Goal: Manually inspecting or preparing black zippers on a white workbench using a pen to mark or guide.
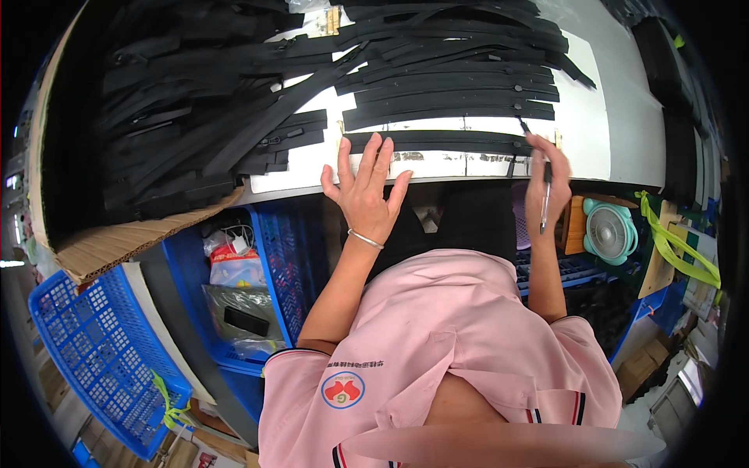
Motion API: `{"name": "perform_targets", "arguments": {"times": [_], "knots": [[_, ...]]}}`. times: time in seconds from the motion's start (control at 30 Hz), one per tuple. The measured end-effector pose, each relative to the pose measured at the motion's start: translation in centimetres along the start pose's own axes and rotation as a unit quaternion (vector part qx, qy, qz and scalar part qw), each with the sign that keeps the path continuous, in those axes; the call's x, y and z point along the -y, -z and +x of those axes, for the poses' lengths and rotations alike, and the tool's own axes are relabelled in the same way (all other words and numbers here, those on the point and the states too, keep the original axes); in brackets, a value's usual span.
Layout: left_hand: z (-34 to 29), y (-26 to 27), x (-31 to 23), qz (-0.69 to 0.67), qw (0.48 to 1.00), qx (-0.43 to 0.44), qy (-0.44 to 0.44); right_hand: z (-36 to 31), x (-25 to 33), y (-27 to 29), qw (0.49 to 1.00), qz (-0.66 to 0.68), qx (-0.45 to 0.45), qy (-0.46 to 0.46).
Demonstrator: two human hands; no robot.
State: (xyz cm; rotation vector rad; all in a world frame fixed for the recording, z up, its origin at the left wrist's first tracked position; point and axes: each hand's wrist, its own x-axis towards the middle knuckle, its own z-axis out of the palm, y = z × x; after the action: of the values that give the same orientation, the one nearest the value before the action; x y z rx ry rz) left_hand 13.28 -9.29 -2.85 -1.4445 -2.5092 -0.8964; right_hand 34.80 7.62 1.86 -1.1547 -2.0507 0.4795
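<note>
A black zipper (437,142) lies straight across a white board (585,101) at the near edge of the table. My left hand (365,187) has its fingers spread, the fingertips resting on the zipper's left end. Closed around a slim pen (545,199) with a black and silver body, my right hand (552,183) is at the zipper's right end. A small dark pointed piece shows just beyond its fingertips; I cannot tell whether it belongs to the pen. Several more black zippers (452,97) lie in rows beyond, small round sliders near their right ends.
On the left, a cardboard box (140,238) holds a tangled heap of black zippers (172,117), some spilling onto the board. Below the table stand a blue crate (269,273) with plastic bags and a phone (246,320), a blue basket (101,343) and a teal fan (610,232).
</note>
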Motion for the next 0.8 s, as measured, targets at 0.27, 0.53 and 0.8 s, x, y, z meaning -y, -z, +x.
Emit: {"name": "perform_targets", "arguments": {"times": [0.27, 0.53, 0.8], "knots": [[-0.1, -0.2, 0.3, 0.000, 1.000, 0.005, 0.000, 1.5, 8.5, -7.9, 0.904, 0.368, 0.190, -0.107], [-0.4, -0.8, 0.6, -0.023, 1.000, -0.012, 0.017, 0.8, 8.1, -12.1, 0.929, 0.286, 0.232, -0.023], [-0.6, -1.0, 0.7, -0.017, 1.000, -0.021, 0.002, 0.7, 8.1, -12.3, 0.950, 0.217, 0.219, 0.055]]}}
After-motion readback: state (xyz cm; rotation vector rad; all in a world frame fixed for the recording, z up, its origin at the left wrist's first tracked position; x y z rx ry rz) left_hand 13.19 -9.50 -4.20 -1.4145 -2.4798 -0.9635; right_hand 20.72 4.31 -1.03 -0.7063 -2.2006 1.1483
